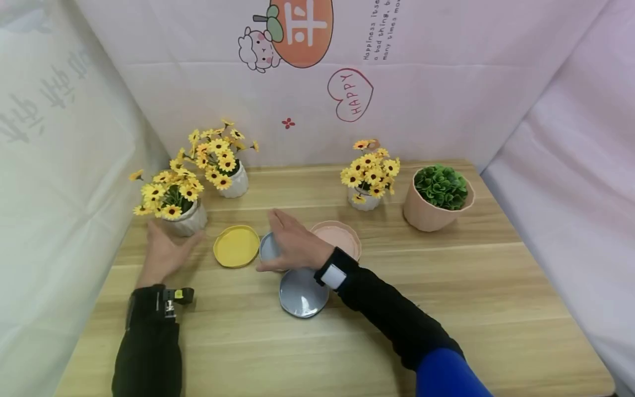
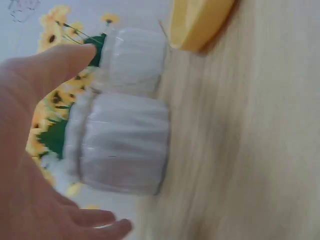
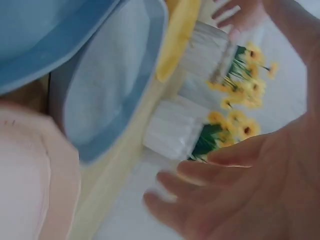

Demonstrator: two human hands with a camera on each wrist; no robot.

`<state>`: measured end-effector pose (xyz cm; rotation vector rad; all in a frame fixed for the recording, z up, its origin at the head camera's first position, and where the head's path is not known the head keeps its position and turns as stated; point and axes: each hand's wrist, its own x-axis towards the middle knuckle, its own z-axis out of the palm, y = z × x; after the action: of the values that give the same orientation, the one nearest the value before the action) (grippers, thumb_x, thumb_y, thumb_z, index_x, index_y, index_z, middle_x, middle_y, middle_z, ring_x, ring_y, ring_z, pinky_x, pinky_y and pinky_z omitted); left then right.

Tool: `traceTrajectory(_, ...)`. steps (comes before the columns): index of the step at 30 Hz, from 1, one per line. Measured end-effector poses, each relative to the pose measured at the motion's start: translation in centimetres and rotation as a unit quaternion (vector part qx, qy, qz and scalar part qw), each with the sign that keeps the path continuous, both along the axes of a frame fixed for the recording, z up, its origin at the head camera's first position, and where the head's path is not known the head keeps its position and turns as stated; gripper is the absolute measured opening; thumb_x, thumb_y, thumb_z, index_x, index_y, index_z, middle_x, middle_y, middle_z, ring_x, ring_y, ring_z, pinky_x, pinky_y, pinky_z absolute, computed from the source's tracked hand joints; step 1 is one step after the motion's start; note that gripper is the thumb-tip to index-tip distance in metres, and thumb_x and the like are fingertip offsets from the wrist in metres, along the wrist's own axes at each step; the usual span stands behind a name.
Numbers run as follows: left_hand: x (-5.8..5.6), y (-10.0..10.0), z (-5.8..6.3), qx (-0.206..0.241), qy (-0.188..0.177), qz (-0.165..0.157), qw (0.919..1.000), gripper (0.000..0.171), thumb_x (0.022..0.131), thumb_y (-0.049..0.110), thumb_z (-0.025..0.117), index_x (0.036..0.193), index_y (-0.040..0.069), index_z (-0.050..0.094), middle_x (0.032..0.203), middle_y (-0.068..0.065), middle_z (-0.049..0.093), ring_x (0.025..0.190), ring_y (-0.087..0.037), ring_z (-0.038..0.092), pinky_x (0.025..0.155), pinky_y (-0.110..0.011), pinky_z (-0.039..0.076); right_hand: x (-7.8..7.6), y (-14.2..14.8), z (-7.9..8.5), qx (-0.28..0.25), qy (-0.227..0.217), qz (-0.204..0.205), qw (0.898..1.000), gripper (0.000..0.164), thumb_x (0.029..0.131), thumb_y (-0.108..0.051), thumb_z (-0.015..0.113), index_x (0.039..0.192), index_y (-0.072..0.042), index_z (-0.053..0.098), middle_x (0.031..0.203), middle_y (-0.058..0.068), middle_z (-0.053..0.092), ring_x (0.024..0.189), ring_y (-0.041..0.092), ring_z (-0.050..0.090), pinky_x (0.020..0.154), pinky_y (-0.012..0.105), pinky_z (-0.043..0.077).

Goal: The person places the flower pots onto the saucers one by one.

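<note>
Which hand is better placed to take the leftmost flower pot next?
Probably the left hand: it is open, close to that pot, while the right hand is farther away, over the dishes.

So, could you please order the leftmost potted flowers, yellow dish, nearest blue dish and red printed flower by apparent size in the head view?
Leftmost potted flowers
Yellow dish, nearest blue dish: too alike to rank
Red printed flower

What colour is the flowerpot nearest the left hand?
The flowerpot is white, best seen in the left wrist view.
</note>
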<state>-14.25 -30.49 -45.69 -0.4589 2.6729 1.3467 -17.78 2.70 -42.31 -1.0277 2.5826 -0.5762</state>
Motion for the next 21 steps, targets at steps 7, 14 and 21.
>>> traceTrajectory(7,-2.5,0.1,-1.2,0.037,0.145,0.059,0.9870,0.122,0.087,0.040,0.086,0.170,0.029,-0.003,0.178,-0.010,0.012,0.164,-0.033,0.017,0.135,-0.055,0.016,-1.3,-4.3,-1.0,0.068,0.017,0.018,0.997,0.127,0.085,-0.071,0.076,0.168,0.001,0.011,0.174,0.022,0.022,0.162,0.035,0.027,0.132,0.048,0.030)
traceTrajectory(14,-4.2,0.4,-1.3,0.082,0.190,0.090,0.9743,0.113,0.082,0.029,0.092,0.166,0.037,0.018,0.171,0.000,0.032,0.158,-0.019,0.033,0.134,-0.040,0.023,-2.0,-7.8,-1.6,0.139,0.061,-0.012,0.988,0.126,0.079,-0.078,0.076,0.168,-0.007,0.021,0.169,0.012,0.036,0.151,0.030,0.044,0.121,0.045,0.046)
traceTrajectory(21,-4.7,0.5,-1.9,0.109,0.188,0.107,0.9702,0.114,0.082,0.022,0.092,0.166,0.036,0.017,0.172,0.002,0.031,0.159,-0.017,0.031,0.134,-0.036,0.022,-1.9,-9.6,-2.2,0.172,0.085,-0.007,0.981,0.121,0.072,-0.079,0.081,0.162,-0.012,0.036,0.154,0.006,0.049,0.134,0.022,0.051,0.104,0.039,0.054)
